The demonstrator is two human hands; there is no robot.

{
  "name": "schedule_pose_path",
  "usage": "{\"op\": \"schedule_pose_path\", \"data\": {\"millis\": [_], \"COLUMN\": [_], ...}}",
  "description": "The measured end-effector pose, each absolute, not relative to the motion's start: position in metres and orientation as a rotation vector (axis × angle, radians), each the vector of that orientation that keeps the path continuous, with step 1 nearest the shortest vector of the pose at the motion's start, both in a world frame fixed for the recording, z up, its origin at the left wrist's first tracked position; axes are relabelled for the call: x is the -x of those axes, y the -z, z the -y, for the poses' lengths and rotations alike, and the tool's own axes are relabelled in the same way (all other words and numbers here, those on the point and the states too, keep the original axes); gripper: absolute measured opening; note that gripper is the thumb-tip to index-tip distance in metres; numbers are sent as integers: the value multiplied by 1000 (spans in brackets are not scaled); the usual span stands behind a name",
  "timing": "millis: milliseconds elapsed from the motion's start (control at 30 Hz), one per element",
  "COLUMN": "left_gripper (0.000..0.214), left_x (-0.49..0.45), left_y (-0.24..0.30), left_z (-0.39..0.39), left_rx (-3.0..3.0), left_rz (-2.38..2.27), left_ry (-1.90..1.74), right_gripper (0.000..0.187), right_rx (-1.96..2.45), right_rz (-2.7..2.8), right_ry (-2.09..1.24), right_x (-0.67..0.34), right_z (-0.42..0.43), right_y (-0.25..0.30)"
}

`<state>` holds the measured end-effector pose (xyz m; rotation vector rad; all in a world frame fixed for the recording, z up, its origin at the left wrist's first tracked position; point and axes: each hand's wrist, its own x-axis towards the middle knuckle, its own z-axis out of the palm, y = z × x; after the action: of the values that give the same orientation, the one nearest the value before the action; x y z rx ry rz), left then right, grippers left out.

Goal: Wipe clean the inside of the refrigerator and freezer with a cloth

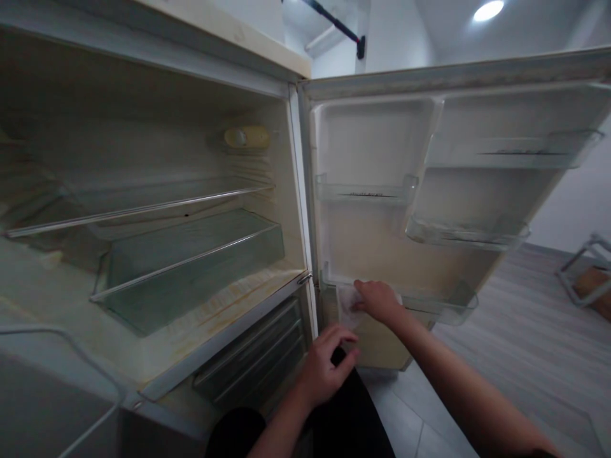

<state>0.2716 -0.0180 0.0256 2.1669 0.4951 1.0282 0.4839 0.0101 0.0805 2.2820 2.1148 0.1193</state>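
My right hand [379,300] pinches a white wipe [347,304] against the bottom bin [442,303] of the open fridge door [370,245]. The wipe hangs over the bin's front, near the hinge side. Below and to the left, my left hand [329,362] hovers above my knee with its fingers apart and slightly curled, holding nothing. To the left of both hands stands the fridge interior, with a clear drawer [205,273] under a glass shelf [157,197]. Yellow-brown stains mark the ledge [224,305] in front of the drawer.
More clear bins [367,192] line the door. A lower compartment [258,356] with drawers sits beneath the fridge section, left of my legs. At the far right a grey metal frame [577,267] stands on the wood-look floor [515,331]. A yellowish lamp cover [247,137] juts from the inner wall.
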Motion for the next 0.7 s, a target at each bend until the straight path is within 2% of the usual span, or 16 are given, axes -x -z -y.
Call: {"op": "schedule_pose_path", "data": {"millis": [133,300,400,500,567,700], "left_gripper": [22,55,45,28,25,25], "left_x": [-288,-325,-343,-353,-357,-365], "left_y": [-30,-31,-28,-25,-24,-22], "left_z": [-29,-74,-82,-81,-80,-80], "left_rx": [-2392,-2870,-2988,-2991,-2982,-2974], "left_rz": [-610,-695,-825,-950,-976,-1022], "left_ry": [-1174,-1009,-939,-968,-995,-1029], "right_gripper": [42,34,40,62,69,66], "right_rx": [-2330,-2296,-2155,-2269,-2490,-3268], "right_rz": [-2114,-2224,-2399,-2490,-2496,-2260], "right_ry": [-212,-855,-1340,-1585,-1656,-1617], "right_x": [-554,-656,-698,-708,-699,-664], "right_z": [33,85,100,94,80,49], "right_y": [-63,-23,2,23,37,64]}}
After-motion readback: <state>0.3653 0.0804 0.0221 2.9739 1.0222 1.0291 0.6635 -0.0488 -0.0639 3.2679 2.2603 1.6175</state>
